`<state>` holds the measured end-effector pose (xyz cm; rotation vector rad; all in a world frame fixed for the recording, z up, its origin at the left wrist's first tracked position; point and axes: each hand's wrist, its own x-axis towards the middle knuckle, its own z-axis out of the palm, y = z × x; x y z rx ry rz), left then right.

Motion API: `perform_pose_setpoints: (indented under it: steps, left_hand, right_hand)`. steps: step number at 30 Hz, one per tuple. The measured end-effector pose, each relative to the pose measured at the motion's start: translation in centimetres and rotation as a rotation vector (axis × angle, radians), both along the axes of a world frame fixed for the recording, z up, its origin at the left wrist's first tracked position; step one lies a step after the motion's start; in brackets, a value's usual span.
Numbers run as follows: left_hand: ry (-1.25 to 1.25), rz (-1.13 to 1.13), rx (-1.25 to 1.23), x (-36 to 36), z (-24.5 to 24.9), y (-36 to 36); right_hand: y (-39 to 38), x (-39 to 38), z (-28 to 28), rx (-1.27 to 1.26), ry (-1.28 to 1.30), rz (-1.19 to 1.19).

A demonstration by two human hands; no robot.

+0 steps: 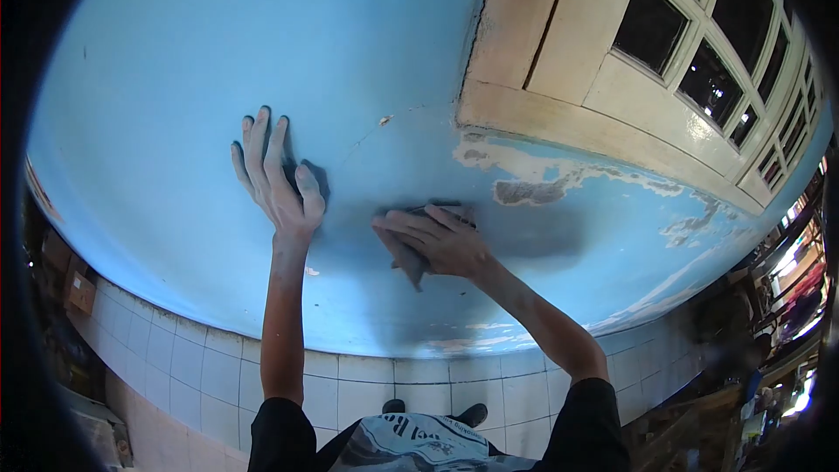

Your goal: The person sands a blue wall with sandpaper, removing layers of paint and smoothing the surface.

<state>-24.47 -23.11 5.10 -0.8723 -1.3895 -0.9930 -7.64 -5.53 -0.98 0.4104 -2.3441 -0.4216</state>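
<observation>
My left hand [281, 183] is lifted against the blue wall [201, 52], fingers spread and pointing up; it holds nothing. To its right and lower, my right hand [441, 240] presses a sheet of sandpaper [408, 262] to the wall. The sheet looks brownish and folded, with a loose flap hanging below my fingers. Part of it is hidden under the palm. Up and right of that hand, the paint has peeled in a ragged patch [529, 190] of white and grey. A small chip [384, 121] marks the wall between and above my hands.
A cream window frame [542, 105] with dark glass panes fills the upper right. White floor tiles [367, 369] run along the wall's foot, where my shoes [473, 415] stand. A brown box [81, 292] sits at far left. Wooden clutter [699, 402] stands at lower right.
</observation>
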Motion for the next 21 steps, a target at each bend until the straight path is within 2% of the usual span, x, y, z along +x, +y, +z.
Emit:
perform_pose_setpoints:
  steps: [1,2,4,6,8,9,10,12,13,15,16,17,18,19,21]
  left_hand:
    - [0.003,-0.001,0.007,0.1,0.0,0.1]
    - [-0.001,0.003,0.004,0.1,-0.1,0.1]
    - [0.001,0.008,0.001,-0.2,0.1,0.2]
    - [0.003,0.012,-0.003,-0.1,0.0,0.1]
    - [-0.006,0.008,-0.007,-0.1,-0.1,0.1]
    - [-0.003,0.014,0.002,-0.1,-0.1,0.1]
    - [0.002,0.013,0.005,0.0,0.0,0.1]
    - [-0.002,0.023,0.001,0.0,0.1,0.1]
    - [-0.005,0.021,0.001,0.1,0.0,0.3]
    - [-0.005,0.030,0.025,0.2,0.1,0.4]
    - [-0.001,0.020,0.018,0.2,0.3,0.4]
    - [0.003,0.024,0.010,0.1,0.4,0.3]
    - [0.000,0.031,0.004,0.3,0.2,0.2]
    - [-0.008,0.023,0.002,0.4,0.0,0.2]
    - [0.008,0.029,-0.003,0.1,0.1,0.1]
  right_hand:
    - [0.2,0.3,1.1,0.250,0.167,-0.039]
    - [-0.3,0.8,3.5,0.252,0.171,-0.040]
    - [-1.6,1.7,8.5,-0.095,0.460,-0.428]
    - [-1.3,-0.6,3.8,-0.126,0.497,-0.365]
    - [-0.8,-0.8,-1.2,0.118,-0.159,-0.096]
    - [-0.4,-0.1,-0.7,0.441,0.087,-0.061]
    - [0.1,0.3,1.3,0.445,0.091,-0.063]
    - [0.1,1.2,5.7,-0.359,-0.189,0.023]
    - [-0.6,1.4,6.8,-0.359,-0.192,0.020]
    - [-2.2,1.1,7.8,-0.131,0.387,-0.287]
    - [-2.4,0.5,4.9,-0.136,0.391,-0.298]
    - [-2.5,-0.3,-0.3,-0.196,0.110,-0.168]
    - [-2.7,-0.3,-3.2,-0.252,-0.177,-0.033]
    - [-2.9,0.0,-3.4,-0.254,-0.184,-0.042]
    - [-2.8,-0.2,-3.1,0.017,-0.186,0.098]
